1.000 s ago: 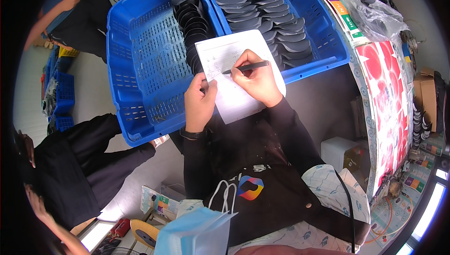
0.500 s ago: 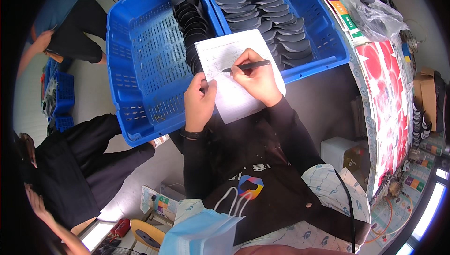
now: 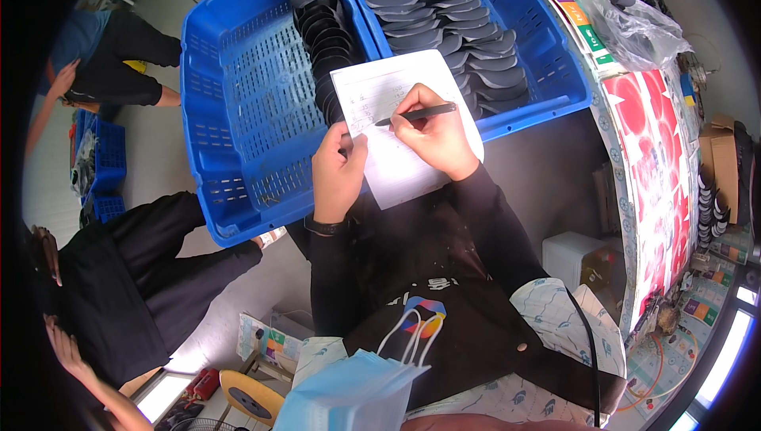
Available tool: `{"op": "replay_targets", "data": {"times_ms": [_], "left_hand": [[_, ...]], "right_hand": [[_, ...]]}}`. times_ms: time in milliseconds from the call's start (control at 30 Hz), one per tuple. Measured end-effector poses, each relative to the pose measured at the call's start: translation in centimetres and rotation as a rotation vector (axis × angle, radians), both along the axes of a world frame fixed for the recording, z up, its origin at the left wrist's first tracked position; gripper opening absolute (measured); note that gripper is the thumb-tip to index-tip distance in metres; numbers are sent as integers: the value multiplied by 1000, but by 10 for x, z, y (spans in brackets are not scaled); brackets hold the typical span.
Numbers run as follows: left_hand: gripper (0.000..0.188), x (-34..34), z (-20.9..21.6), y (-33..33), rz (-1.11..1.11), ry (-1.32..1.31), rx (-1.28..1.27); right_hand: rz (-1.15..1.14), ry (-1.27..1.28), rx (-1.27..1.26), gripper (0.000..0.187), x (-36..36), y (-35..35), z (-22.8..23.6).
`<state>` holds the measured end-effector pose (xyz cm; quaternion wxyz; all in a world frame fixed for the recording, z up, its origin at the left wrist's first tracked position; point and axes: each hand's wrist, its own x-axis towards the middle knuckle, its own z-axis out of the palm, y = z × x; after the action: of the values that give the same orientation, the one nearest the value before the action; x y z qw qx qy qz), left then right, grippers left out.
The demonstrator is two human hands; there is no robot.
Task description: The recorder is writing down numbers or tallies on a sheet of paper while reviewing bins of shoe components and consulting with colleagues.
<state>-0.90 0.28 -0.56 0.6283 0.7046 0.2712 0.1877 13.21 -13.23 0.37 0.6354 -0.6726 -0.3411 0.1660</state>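
Workshop floor (image 3: 151,153) around blue crates (image 3: 254,145). Left hand (image 3: 338,176) pinches left edge of notepad (image 3: 390,160), likely steadying it; right hand (image 3: 438,136) grips black pen (image 3: 436,110), tip at page. Notepad overlaps crates' near rims, maybe for support. Beyond, dark curved pieces (image 3: 501,79) overlap in rows, presumably saving space.

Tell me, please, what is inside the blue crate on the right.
Rows of dark grey curved pieces lie inside that blue crate. The paper under the right hand covers its near left corner, so what lies beneath cannot be seen.
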Motion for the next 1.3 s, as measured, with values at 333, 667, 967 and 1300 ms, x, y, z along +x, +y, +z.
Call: {"op": "replay_targets", "data": {"times_ms": [333, 667, 967, 1300], "left_hand": [[22, 0, -6, 1, -21, -28, 10], [22, 0, -7, 1, -22, -34, 10], [21, 0, -7, 2, -26, -28, 32], [21, -1, -4, -1, -24, -35, 3]], "right_hand": [[-3, 58, -55, 13, -1, -2, 2], [16, 1, -32, 14, -3, 0, 6], [41, -47, -94, 14, 0, 0, 3], [31, -6, -61, 13, -3, -5, 1]]}}
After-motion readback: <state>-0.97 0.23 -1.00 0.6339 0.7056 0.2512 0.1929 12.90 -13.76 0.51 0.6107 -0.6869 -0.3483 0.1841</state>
